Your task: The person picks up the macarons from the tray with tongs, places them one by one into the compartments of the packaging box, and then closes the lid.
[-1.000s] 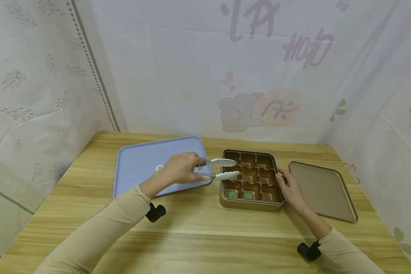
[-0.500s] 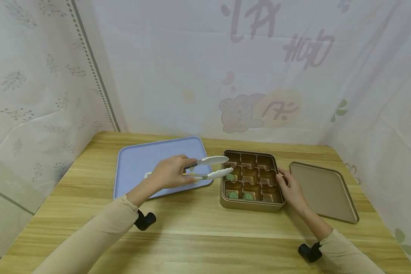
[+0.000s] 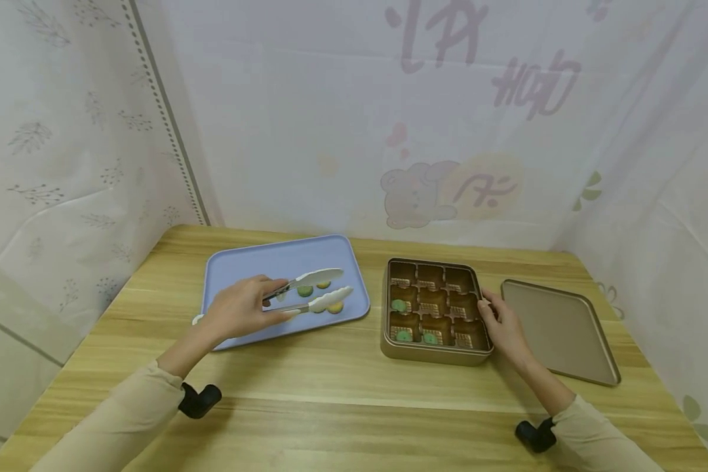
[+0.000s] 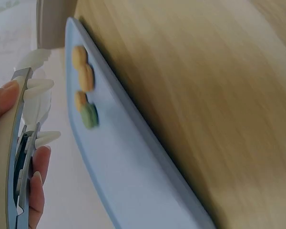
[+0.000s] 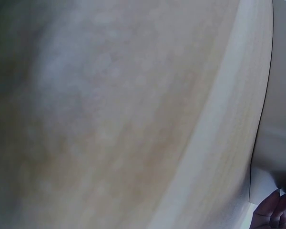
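Tongs (image 3: 307,292) in the left hand (image 3: 236,311) hover apart, gripping nothing, over sweets (image 3: 318,298) on the blue tray (image 3: 242,275); right hand (image 3: 501,324) steadies the tin (image 3: 436,354). Likely next: closing on one sweet, squarely.

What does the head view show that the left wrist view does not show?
Only the head view shows the gold box with green cookies, the right hand resting on its side, and the lid. Only the left wrist view shows four cookies close together near the tray's edge. Both show the left hand gripping the tongs over the blue tray.
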`<state>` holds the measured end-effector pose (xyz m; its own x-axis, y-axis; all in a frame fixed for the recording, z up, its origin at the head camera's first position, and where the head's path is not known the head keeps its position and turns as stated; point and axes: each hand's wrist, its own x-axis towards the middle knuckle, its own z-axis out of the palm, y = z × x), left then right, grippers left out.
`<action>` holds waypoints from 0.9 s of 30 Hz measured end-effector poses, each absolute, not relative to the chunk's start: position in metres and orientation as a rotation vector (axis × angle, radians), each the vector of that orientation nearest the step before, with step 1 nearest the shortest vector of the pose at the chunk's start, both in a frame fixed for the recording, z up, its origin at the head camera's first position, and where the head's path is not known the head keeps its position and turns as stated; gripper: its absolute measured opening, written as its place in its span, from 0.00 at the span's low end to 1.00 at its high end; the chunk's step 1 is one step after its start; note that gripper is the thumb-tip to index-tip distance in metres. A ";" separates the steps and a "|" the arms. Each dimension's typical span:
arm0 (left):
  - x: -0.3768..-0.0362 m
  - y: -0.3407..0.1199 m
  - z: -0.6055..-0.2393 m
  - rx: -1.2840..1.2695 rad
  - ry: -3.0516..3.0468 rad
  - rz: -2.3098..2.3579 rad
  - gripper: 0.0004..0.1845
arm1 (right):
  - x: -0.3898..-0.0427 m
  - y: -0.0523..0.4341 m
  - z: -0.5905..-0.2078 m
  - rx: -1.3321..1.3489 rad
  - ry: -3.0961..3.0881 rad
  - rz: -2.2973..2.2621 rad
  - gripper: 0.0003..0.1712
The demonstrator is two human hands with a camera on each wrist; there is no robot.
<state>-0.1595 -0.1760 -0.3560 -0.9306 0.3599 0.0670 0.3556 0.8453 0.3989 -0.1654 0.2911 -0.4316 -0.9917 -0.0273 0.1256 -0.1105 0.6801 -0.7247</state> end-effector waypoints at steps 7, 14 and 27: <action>-0.155 -0.204 -0.362 0.531 3.023 0.638 0.33 | -0.166 0.291 -0.432 0.115 -2.783 1.230 0.30; -0.154 -0.222 -0.365 0.481 3.039 0.589 0.34 | -0.164 0.292 -0.430 0.104 -2.781 1.248 0.30; -0.156 -0.230 -0.366 0.445 3.016 0.545 0.34 | -0.165 0.291 -0.429 0.080 -2.801 1.305 0.32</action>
<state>-0.1559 -0.2302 -0.3658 -0.9578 0.2875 0.0070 0.2718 0.8968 0.3490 -0.1655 0.2906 -0.4290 -0.9974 -0.0260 0.0673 -0.0683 0.6426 -0.7632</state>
